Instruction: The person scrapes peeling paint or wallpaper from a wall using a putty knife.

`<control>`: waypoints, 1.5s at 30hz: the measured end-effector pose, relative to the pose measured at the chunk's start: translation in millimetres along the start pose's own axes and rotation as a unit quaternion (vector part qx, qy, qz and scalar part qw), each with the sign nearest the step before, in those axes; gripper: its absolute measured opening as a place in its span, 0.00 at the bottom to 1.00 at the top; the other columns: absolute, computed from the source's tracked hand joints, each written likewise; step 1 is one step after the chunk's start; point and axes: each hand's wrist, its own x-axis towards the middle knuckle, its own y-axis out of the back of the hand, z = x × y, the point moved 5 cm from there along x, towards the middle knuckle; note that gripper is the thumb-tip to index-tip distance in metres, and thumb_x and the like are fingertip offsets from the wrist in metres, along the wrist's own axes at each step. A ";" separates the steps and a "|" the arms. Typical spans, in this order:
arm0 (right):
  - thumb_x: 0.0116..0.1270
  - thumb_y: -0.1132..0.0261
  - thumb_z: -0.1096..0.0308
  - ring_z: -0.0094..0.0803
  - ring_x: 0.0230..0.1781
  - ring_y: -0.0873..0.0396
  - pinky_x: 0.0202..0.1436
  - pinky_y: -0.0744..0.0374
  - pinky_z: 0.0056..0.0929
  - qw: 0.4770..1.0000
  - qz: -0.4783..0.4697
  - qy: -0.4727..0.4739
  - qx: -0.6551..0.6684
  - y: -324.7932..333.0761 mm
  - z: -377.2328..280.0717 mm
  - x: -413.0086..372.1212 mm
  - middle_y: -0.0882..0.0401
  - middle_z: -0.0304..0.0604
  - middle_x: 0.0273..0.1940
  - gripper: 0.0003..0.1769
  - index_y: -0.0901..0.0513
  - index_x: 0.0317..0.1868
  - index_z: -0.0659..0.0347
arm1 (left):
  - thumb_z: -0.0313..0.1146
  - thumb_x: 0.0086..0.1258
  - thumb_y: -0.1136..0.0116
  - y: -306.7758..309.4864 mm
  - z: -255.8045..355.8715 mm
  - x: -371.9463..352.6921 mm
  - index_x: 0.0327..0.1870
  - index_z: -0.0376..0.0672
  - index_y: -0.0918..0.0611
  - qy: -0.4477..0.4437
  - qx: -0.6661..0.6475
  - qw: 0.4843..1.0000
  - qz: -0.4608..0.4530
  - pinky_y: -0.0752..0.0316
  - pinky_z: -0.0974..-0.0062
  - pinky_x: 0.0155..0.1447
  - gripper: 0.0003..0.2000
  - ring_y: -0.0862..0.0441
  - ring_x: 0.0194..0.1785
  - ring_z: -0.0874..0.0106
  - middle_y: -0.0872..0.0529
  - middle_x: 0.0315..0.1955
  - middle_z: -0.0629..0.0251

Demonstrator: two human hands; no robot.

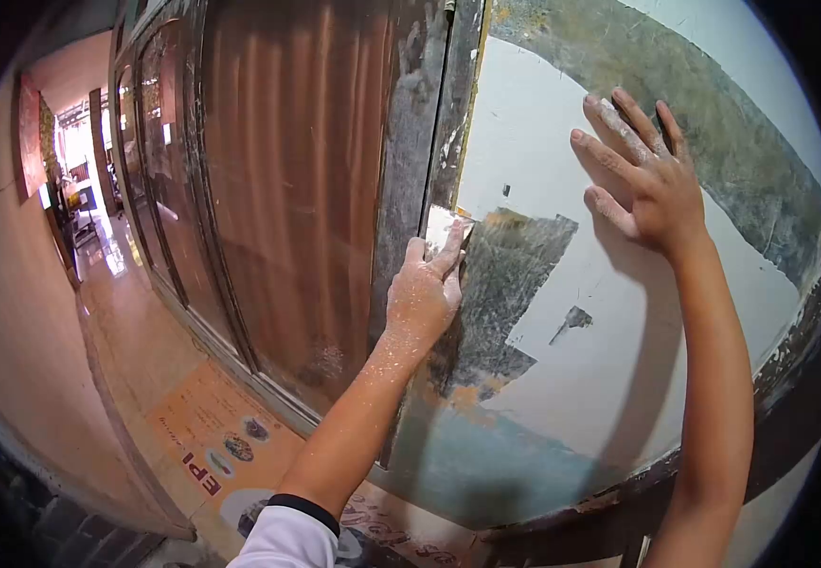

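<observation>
My left hand (422, 295), dusted with white powder, presses a small flat whitish plate (442, 228), like a scraper blade, against the wall edge beside the door frame. Its index finger lies along the plate, and the grip behind it is partly hidden. To the right, my right hand (655, 194) is open with fingers spread. It rests on or close to the wall and holds nothing; its fingers have white smears. Around both hands, the wall carries smooth white filler (534, 114) with a ragged edge. A bare grey patch (510, 265) shows beside my left hand.
A worn dark door frame (409, 123) and a glass panel with a brown curtain (287, 189) stand to the left. Beyond them, a tiled corridor runs toward bright light. An orange printed banner (226, 435) lies on the floor. A dark ledge (581, 511) borders the wall below.
</observation>
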 end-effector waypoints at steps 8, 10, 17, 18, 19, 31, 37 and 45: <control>0.62 0.29 0.52 0.36 0.85 0.40 0.89 0.49 0.53 1.000 0.016 -0.014 0.007 -0.7 2.7 -0.6 0.32 0.27 0.82 0.33 0.18 0.70 0.31 | 0.33 0.75 0.40 -4.6 3.1 2.5 0.76 0.70 0.23 0.014 -0.005 1.000 -0.007 0.18 0.48 0.50 0.29 0.15 0.45 0.42 0.24 0.51 0.49; 0.62 0.28 0.52 0.35 0.85 0.40 0.89 0.49 0.53 1.000 0.018 -0.016 0.012 -0.8 2.2 -1.6 0.32 0.27 0.82 0.32 0.17 0.70 0.31 | 0.26 0.75 0.38 -0.3 14.0 -3.9 0.72 0.54 0.17 0.002 -0.012 1.000 0.024 0.20 0.58 0.50 0.24 0.16 0.42 0.50 0.23 0.39 0.50; 0.65 0.28 0.49 0.30 0.84 0.39 0.89 0.49 0.48 0.999 0.027 -0.035 0.023 1.2 3.5 -0.5 0.30 0.23 0.80 0.30 0.17 0.69 0.30 | 0.27 0.75 0.37 -4.5 12.5 -5.3 0.72 0.57 0.18 -0.001 -0.008 1.000 0.026 0.21 0.57 0.50 0.25 0.18 0.41 0.49 0.24 0.39 0.50; 0.65 0.28 0.49 0.30 0.84 0.39 0.89 0.48 0.48 0.999 0.029 -0.032 0.020 1.4 3.2 -0.6 0.30 0.23 0.80 0.30 0.17 0.69 0.30 | 0.27 0.75 0.38 -3.0 15.0 -4.3 0.73 0.57 0.18 0.006 -0.007 1.000 0.022 0.21 0.57 0.50 0.25 0.18 0.41 0.49 0.24 0.39 0.50; 0.65 0.28 0.49 0.30 0.84 0.39 0.89 0.48 0.48 0.999 0.031 -0.028 0.016 1.1 2.6 -1.2 0.30 0.23 0.80 0.30 0.17 0.69 0.30 | 0.27 0.75 0.38 -1.3 17.7 -2.3 0.73 0.57 0.18 0.013 -0.007 1.000 0.018 0.21 0.57 0.50 0.25 0.18 0.41 0.49 0.24 0.39 0.50; 0.69 0.32 0.43 0.35 0.87 0.45 0.91 0.55 0.51 0.996 -0.042 0.080 0.021 -5.1 -7.1 1.9 0.34 0.24 0.82 0.33 0.23 0.74 0.30 | 0.29 0.76 0.39 1.4 21.3 1.6 0.73 0.57 0.18 0.006 -0.019 1.000 0.017 0.21 0.56 0.51 0.24 0.17 0.44 0.47 0.23 0.42 0.47; 0.65 0.29 0.43 0.34 0.86 0.43 0.91 0.52 0.51 0.996 -0.021 0.078 0.037 -5.3 -5.1 2.1 0.32 0.24 0.81 0.33 0.19 0.71 0.31 | 0.29 0.76 0.38 1.5 22.4 5.1 0.73 0.58 0.18 -0.005 -0.020 1.000 0.024 0.22 0.57 0.49 0.24 0.18 0.43 0.48 0.24 0.41 0.49; 0.66 0.29 0.43 0.33 0.85 0.42 0.91 0.51 0.48 0.997 -0.012 0.069 0.032 -5.6 -4.2 1.2 0.31 0.23 0.80 0.30 0.18 0.69 0.31 | 0.26 0.74 0.37 4.4 10.5 7.4 0.71 0.56 0.17 -0.012 -0.026 0.999 0.030 0.21 0.59 0.49 0.25 0.17 0.41 0.51 0.23 0.40 0.50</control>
